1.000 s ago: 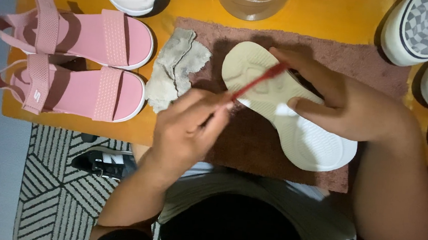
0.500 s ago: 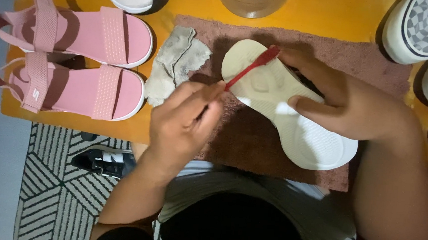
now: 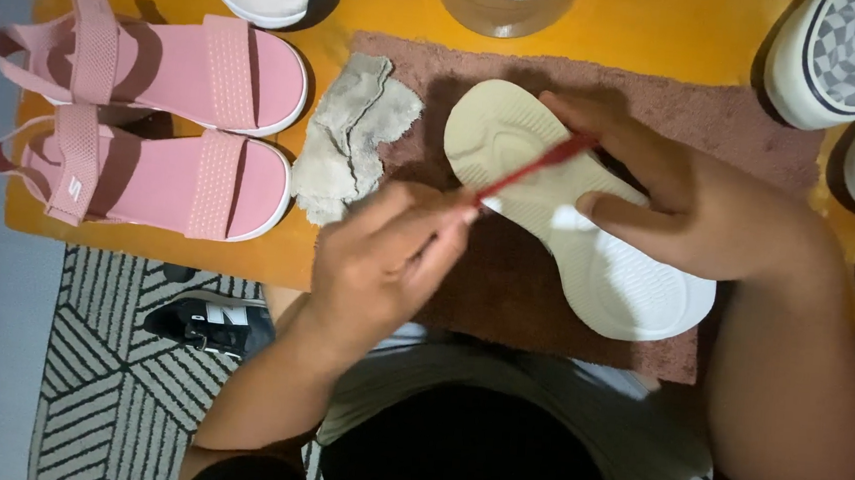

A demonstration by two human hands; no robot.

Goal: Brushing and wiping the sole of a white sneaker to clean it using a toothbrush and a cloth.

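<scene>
Toothbrush (image 3: 533, 167) pinched in left fingers (image 3: 428, 232) over right-held sole (image 3: 570, 215), rag (image 3: 349, 139) beside.

Both forearms are showing bare from elbow to wrist; no sleeve is reaching into view on either side. Left hand (image 3: 386, 257) is wearing no glove, ring or watch that can be made out. Right hand (image 3: 696, 204) is likewise showing bare, with no band at the wrist. Fingernails are looking short and unpainted where visible. Torso is wearing a pale grey-white top (image 3: 497, 395), loose and creasing across the belly, its hem lying over the lap. Below it, dark, near-black legwear (image 3: 473, 454) is covering the lap. Details of fabric and seams are blurring out in the dim light.
</scene>
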